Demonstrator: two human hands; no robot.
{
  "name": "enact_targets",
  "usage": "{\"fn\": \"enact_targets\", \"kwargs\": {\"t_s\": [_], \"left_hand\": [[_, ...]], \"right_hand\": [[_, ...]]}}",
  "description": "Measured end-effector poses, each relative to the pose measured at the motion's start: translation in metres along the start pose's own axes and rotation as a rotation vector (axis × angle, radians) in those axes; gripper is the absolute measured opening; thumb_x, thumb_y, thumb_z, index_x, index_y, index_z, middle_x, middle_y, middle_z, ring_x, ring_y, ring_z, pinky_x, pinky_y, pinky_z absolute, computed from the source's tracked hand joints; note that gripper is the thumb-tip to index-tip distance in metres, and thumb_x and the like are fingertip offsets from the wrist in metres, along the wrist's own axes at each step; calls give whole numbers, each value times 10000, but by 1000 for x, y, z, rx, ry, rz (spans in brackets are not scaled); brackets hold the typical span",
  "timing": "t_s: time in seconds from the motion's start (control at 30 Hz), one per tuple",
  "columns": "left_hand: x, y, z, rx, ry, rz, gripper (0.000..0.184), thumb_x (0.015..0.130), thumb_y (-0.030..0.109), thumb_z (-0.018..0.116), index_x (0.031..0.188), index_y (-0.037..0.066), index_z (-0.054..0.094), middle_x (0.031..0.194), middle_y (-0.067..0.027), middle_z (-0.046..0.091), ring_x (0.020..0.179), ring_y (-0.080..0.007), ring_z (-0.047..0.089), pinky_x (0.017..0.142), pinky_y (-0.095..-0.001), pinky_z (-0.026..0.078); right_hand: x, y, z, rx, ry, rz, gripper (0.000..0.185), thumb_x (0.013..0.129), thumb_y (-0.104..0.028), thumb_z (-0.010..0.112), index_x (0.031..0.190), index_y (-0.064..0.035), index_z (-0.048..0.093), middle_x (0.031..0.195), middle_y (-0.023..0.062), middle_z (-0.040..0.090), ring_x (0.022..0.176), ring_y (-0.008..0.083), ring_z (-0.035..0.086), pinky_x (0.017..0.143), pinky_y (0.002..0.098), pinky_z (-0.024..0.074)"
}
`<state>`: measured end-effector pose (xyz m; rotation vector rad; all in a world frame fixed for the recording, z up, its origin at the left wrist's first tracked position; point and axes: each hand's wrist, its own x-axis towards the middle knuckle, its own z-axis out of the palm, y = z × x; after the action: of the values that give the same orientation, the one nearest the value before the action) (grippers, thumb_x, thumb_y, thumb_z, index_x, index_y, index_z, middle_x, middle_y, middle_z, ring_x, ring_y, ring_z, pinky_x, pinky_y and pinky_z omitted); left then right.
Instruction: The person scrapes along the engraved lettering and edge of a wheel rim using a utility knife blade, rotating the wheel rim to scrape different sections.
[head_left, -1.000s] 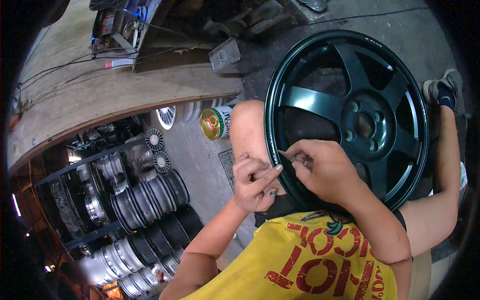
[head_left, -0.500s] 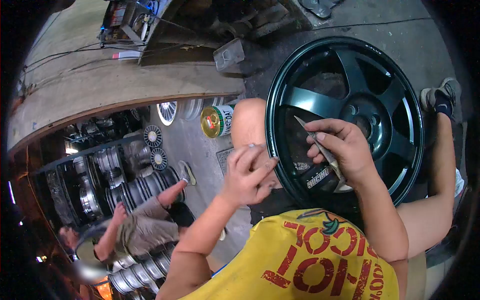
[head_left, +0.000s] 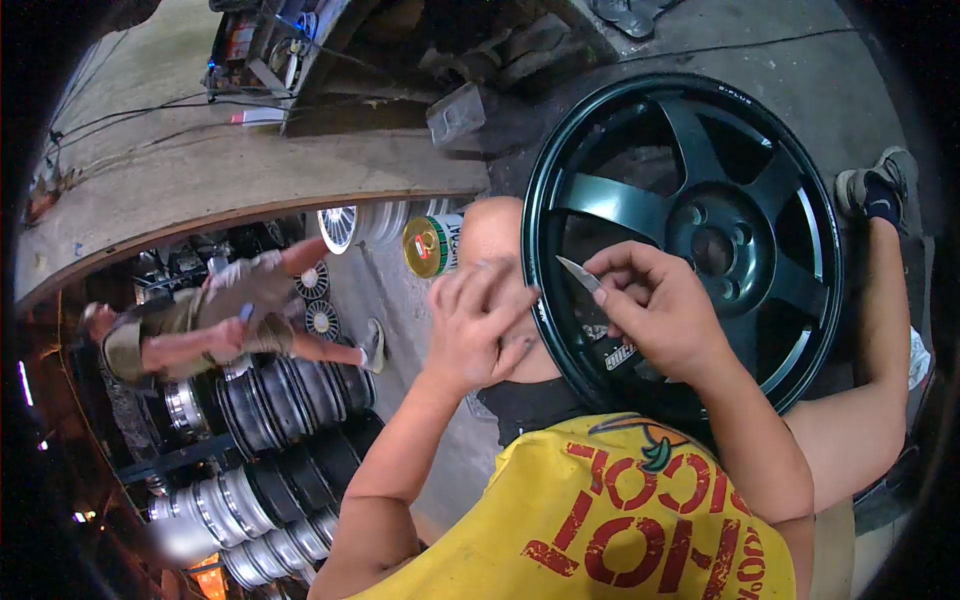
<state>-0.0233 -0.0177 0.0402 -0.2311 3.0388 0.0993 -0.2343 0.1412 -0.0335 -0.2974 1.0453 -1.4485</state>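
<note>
A dark green alloy wheel with broad spokes rests across my lap, its face toward me. My right hand is closed around a small knife; the pointed blade sticks out over a gap between spokes, near the rim's left lip, and the handle is hidden by my hand. To the left of the rim, above my bare knee, is my left hand, fingers bent and apart, slightly blurred. I see nothing held in it. White lettering shows inside the wheel, partly covered by my right wrist.
A gold-topped paint can stands on the floor beyond my knee. Stacked wheels fill the left side, where another person walks past. A grey block-like object lies near the cluttered bench.
My right hand has shifted left with the knife, its blade now nearer the rim's lip. My left hand moved slightly left. The other person has come upright and farther along the aisle.
</note>
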Motion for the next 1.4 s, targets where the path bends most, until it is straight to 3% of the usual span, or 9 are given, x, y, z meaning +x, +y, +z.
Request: {"fn": "enact_targets", "kwargs": {"t_s": [0.07,0.13,0.2,0.23,0.37,0.47,0.87,1.4], "left_hand": [[7,11,-2,130,71,-277,498,857,362,726,1316,170,733,1506,-137,565,1307,-374,537,1125,-516,357],[-8,4,9,86,147,-285,547,842,347,738,1349,144,712,1481,-148,575,1296,-377,541,1115,-510,368],[-22,2,16,-122,167,-211,539,914,380,671,1360,79,692,1451,-175,570,1292,-369,523,1103,-495,380],[-26,3,17,-164,165,-146,508,901,356,692,1321,71,720,1319,-155,621,1206,-350,557,1051,-472,406],[-31,16,28,-257,214,-110,501,789,352,763,1242,140,797,1151,-83,620,1058,-286,558,972,-448,394],[-32,16,34,-264,253,-132,518,783,366,763,1250,146,809,1151,-88,618,1060,-285,555,983,-443,387],[-28,15,35,-249,249,-137,545,713,300,774,1234,147,827,1130,-94,609,1061,-285,538,982,-425,391],[-26,15,34,-247,238,-150,547,714,310,772,1235,152,827,1126,-87,613,1055,-280,546,977,-426,389]], "right_hand": [[0,9,0,-179,-24,-119,293,927,-39,724,1216,1,717,900,19,664,692,68,606,645,264,515],[-2,7,1,-262,-13,-145,300,908,-34,724,1207,-16,726,890,39,664,687,91,603,654,279,518],[-5,3,4,-343,-3,-172,309,889,-30,724,1198,-33,736,881,58,664,682,114,601,663,295,521],[-6,-1,6,-400,7,-225,308,872,-28,723,1179,-44,744,886,90,673,698,178,635,681,325,539],[-7,11,9,-632,-9,-448,269,834,-45,740,1100,-60,771,924,157,706,810,354,708,749,426,580],[-10,13,14,-724,11,-435,225,818,-67,756,1041,-58,785,941,162,717,879,392,717,789,469,586],[-12,16,26,-871,27,-466,64,860,-107,723,890,-54,745,950,132,693,852,361,726,763,483,587],[-11,7,31,-944,25,-472,138,902,-145,670,841,-34,726,913,181,675,800,398,724,743,495,590]]}}
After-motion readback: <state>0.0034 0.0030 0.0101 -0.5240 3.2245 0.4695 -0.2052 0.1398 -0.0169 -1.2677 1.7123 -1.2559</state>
